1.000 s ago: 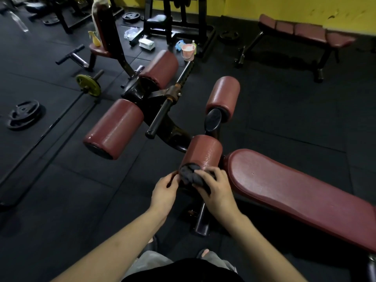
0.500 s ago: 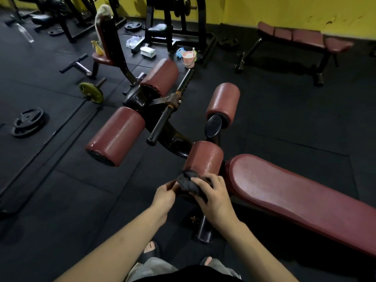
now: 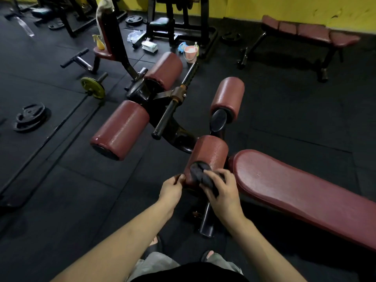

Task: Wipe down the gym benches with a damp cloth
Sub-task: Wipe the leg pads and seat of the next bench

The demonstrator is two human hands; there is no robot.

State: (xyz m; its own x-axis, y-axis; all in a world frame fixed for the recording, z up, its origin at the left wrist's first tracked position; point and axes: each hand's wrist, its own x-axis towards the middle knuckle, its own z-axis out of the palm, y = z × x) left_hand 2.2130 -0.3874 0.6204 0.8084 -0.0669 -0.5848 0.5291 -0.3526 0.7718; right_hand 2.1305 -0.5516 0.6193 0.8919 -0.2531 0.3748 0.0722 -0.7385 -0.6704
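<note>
We're over the maroon bench pad [image 3: 301,192], long, firm and faintly glossy. At its head, the nearest roller pad [image 3: 209,153] looks wet and slick, so we brace its end: our left hand [image 3: 171,189] curls round that edge. Our right hand [image 3: 221,192] grips the dark cloth [image 3: 198,175], soft, light, bunched, pressed onto the roller's near end.

Right hand [image 3: 220,192] pressing dark cloth [image 3: 198,175] on roller pad [image 3: 207,157], left hand [image 3: 171,189] gripping its end
</note>
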